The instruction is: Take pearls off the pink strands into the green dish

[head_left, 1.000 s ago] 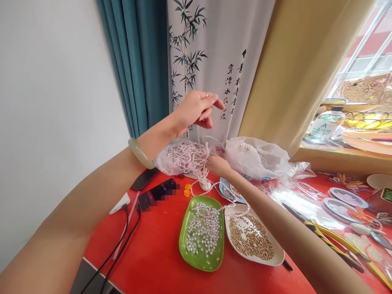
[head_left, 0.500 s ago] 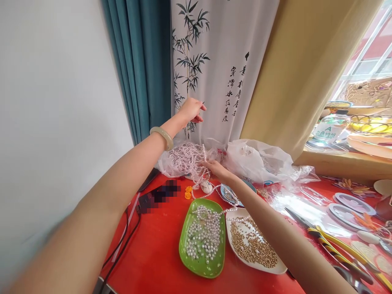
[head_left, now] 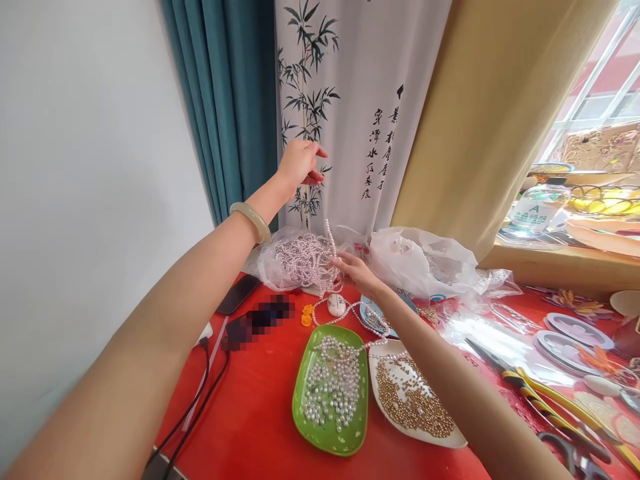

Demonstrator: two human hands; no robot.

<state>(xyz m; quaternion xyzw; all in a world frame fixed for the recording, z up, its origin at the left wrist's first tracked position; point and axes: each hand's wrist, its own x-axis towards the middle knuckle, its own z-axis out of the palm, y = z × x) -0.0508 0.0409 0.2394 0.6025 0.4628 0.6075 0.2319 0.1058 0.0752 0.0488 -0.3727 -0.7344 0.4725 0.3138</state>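
Note:
My left hand (head_left: 301, 164) is raised in front of the printed curtain, fingers bent and partly closed. Whatever they pinch is too fine to make out. Below it, a strand of pearl beads (head_left: 329, 233) rises nearly upright, its top apart from the hand. The fingertips of my right hand (head_left: 355, 270) close on this strand lower down, beside a heap of pinkish pearl strands (head_left: 303, 260) in a clear plastic bag. From there a loop of pearls trails over the red table towards a green tray (head_left: 305, 427) of loose pearls.
A white dish (head_left: 457, 440) of gold beads and a blue plate (head_left: 367, 301) lie under my right forearm. White plastic bags (head_left: 420, 263) are behind. Pliers (head_left: 530, 387) and scissors (head_left: 570, 453) lie right; a phone (head_left: 239, 293) and black cables (head_left: 197, 400) left.
My left hand has moved up and slightly left. The upright end of the pearl strand reaches higher, and my right hand has shifted slightly right and up, still on it.

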